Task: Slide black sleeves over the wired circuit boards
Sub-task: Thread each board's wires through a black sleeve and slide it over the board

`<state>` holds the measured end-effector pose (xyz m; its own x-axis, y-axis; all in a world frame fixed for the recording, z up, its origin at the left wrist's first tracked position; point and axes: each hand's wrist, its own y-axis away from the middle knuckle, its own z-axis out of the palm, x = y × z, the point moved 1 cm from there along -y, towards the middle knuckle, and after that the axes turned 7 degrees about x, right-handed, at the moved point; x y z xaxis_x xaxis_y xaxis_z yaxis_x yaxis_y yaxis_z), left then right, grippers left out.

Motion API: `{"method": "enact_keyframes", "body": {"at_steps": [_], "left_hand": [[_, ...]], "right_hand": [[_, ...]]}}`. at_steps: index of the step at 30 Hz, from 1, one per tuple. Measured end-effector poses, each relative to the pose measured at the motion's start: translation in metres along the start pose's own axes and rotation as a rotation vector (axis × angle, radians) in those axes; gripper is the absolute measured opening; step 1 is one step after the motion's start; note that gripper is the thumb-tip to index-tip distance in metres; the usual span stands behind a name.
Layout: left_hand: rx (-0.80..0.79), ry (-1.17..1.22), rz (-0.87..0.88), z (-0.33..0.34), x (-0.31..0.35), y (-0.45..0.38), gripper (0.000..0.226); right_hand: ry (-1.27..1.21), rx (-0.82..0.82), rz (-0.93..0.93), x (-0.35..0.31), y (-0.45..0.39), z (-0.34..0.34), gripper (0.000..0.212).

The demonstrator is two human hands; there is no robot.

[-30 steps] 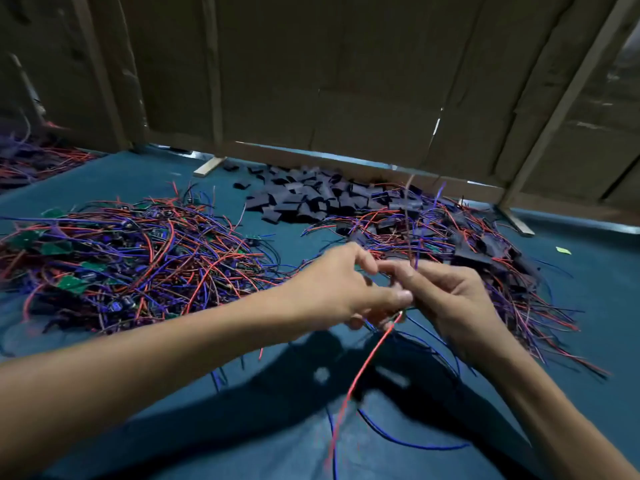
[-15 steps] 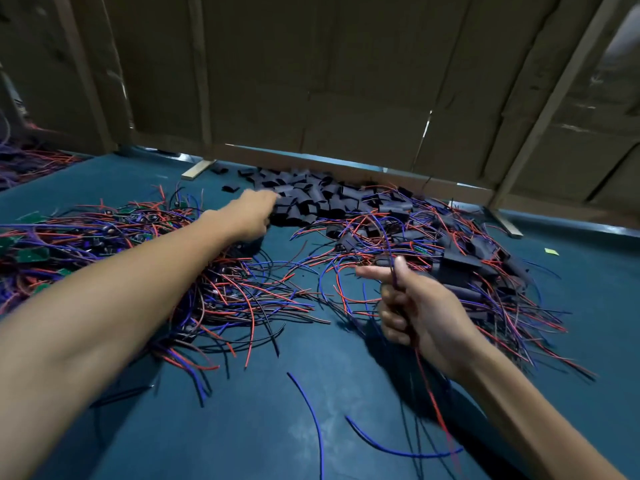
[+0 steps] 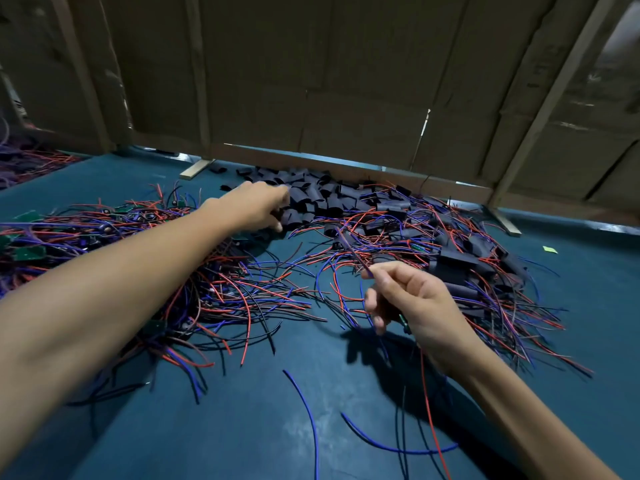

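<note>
Left hand [image 3: 256,206] reaches to the near edge of the pile of black sleeves [image 3: 311,199] by the cardboard wall [image 3: 346,98]; whether its fingers grasp one cannot be told. Right hand [image 3: 408,299] pinches a wired circuit board [image 3: 403,320], wires trailing over the blue desk [image 3: 242,427]. Tangled wired boards [image 3: 104,244] lie left; sleeved ones [image 3: 460,261] right.

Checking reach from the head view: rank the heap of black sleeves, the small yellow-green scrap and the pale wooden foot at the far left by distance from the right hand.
From the right hand:
1. Small yellow-green scrap, to its right.
2. Heap of black sleeves, ahead, at the left hand.
3. Pale wooden foot, far left, beyond the heap.
</note>
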<state>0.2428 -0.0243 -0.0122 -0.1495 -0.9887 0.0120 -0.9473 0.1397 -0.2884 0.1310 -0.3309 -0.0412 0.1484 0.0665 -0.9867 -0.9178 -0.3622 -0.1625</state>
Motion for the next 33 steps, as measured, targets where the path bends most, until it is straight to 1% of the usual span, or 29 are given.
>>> {"method": "enact_keyframes", "body": {"at_steps": [1,2,4,5,7,9,12,14,19,21,25,27,30,33], "left_hand": [[0.070,0.128,-0.015,-0.006,0.006,0.008,0.052],[0.166,0.264,-0.003,-0.013,0.015,0.019,0.052],[0.357,0.518,0.085,-0.023,0.038,0.051,0.037],[0.417,0.605,0.140,-0.025,0.050,0.069,0.031],[0.489,0.685,0.216,-0.027,0.072,0.103,0.025],[0.528,0.736,0.243,-0.024,0.089,0.125,0.026],[0.503,0.740,0.309,-0.017,0.101,0.136,0.027],[0.474,0.735,0.319,-0.013,0.102,0.136,0.029],[0.500,0.777,0.246,-0.011,0.102,0.136,0.037],[0.500,0.790,0.246,-0.012,0.100,0.136,0.038],[0.493,0.738,0.333,-0.014,0.103,0.138,0.038],[0.501,0.707,0.374,-0.015,0.106,0.140,0.034],[0.543,0.615,0.398,-0.016,0.110,0.142,0.019],[0.594,0.495,0.390,-0.018,0.110,0.141,0.010]], "right_hand": [[0.009,0.016,-0.019,-0.001,0.000,-0.001,0.022],[0.016,0.034,-0.037,-0.002,0.000,-0.003,0.021],[0.031,0.075,-0.060,-0.003,-0.001,-0.006,0.024],[0.040,0.096,-0.064,-0.005,-0.001,-0.008,0.026],[0.067,0.132,-0.088,-0.007,-0.001,-0.009,0.029],[0.094,0.149,-0.125,-0.008,0.000,-0.009,0.028],[0.103,0.137,-0.142,-0.008,0.001,-0.009,0.027],[0.092,0.126,-0.148,-0.007,0.001,-0.008,0.027],[0.021,0.108,-0.168,-0.008,0.000,-0.010,0.025],[0.024,0.103,-0.173,-0.008,0.000,-0.012,0.028],[0.071,0.117,-0.150,-0.008,0.001,-0.011,0.028],[0.104,0.114,-0.127,-0.009,0.002,-0.009,0.027],[0.175,0.072,-0.109,-0.009,0.003,-0.007,0.024],[0.131,0.006,-0.007,-0.009,0.005,0.001,0.020]]}}
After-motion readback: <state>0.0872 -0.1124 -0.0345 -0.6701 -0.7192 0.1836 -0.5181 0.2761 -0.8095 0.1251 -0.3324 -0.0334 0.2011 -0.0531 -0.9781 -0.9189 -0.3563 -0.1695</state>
